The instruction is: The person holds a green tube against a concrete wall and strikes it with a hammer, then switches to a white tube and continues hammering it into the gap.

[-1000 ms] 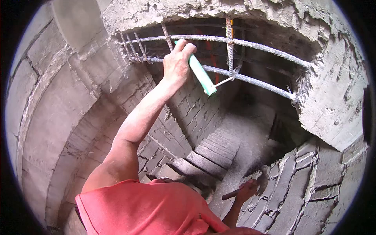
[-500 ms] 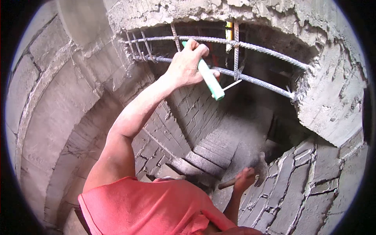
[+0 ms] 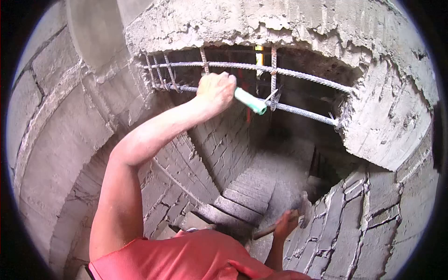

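Rebar (image 3: 308, 77) behind green tool (image 3: 250, 101)

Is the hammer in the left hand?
No, the right hand grips the hammer by its handle, while the left hand holds a green tube-like piece up by the steel bars.

1. Block wall (image 3: 343, 228), grey, lower right; rough mortar ridges standing between the blocks.
2. Second block wall (image 3: 226, 147), mid-view, similarly ridged, receding into shadow.
3. Large blocks (image 3: 46, 56), far upper left, dark joints between them.
4. Smooth grey patch (image 3: 95, 30), top left, rounded lower edge.
5. Yellow strip (image 3: 259, 57), upright, upper middle; material unclear.
6. Red strip (image 3: 248, 114), narrow, lower than the yellow strip; partly hidden.
7. Dusty slabs (image 3: 240, 200), lower middle, side by side, dark gaps between.
8. Dark object (image 3: 438, 135), right edge, indistinct.
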The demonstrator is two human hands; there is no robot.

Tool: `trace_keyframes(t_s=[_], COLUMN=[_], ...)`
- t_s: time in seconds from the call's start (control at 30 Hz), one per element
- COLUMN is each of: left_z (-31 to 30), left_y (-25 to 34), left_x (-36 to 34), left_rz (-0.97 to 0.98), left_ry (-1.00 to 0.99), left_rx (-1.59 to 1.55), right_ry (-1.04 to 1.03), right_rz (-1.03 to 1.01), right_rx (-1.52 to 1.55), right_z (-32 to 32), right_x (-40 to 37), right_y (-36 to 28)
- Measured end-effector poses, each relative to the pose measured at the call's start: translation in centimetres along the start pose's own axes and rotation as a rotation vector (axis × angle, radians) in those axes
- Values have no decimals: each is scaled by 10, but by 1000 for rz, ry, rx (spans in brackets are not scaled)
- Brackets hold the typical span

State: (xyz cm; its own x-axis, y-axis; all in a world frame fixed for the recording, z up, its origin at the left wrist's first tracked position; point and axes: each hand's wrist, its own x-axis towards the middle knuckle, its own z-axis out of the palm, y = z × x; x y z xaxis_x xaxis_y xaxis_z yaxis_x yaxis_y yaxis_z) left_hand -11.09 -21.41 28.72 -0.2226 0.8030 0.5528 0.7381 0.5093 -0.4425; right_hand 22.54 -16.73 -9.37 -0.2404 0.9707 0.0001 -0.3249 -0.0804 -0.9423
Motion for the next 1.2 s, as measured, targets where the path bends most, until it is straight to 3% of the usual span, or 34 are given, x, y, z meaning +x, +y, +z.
trace_keyframes(t_s=[0.1, 0.17, 0.3, 0.37, 0.5, 0.57, 0.63, 0.8, 0.83, 0.9, 0.97, 1.0, 1.07, 1.17, 1.2], left_z=[8, 12, 29, 41, 52, 53, 78, 67, 36, 29, 21, 25, 18, 24, 21], left_y=[-6, -3, 4, -1, -1, -10, -20, -14, -2, 0, -5, -6, -6, -13, -13], left_x=[11, 13, 39, 52, 57, 43, 42, 40, 20, 4, 8, 11, 19, 23, 21], left_rz=[57, 75, -28, 14, -61, -60, 44, -76, -64, -35, -81, -76, -121, -118, -116], left_ry=[185, 175, -9, -117, -14, 47, 272, 75, 99, 286, 130, 147, 40, 21, 10], left_rx=[59, 14, -181, -132, -232, -351, -386, -161, -143, -143, -126, -130, -160, -149, -161], right_ry=[78, 15, -131, -145, -121, -149, -193, -245, -174, -135, -98, -121, -183, -247, -218], right_rz=[76, 85, 39, 40, 79, 89, -32, -12, 5, 14, -549, -567, -55, -79, -22], right_rx=[49, 100, -10, 17, -135, -44, -121, -213, -233, -245, -528, -515, -93, -209, -28], right_z=[14, 24, 15, 18, 22, 21, 21, 24, 30, 26, 14, 22, 45, 46, 52], right_x=[1, -5, -7, -10, -15, -21, -23, -26, -27, -21, 5, 5, -3, 7, 6], right_y=[-10, -28, -6, 0, 10, 12, 8, -16, -22, -5, 46, 35, -4, 5, 9])
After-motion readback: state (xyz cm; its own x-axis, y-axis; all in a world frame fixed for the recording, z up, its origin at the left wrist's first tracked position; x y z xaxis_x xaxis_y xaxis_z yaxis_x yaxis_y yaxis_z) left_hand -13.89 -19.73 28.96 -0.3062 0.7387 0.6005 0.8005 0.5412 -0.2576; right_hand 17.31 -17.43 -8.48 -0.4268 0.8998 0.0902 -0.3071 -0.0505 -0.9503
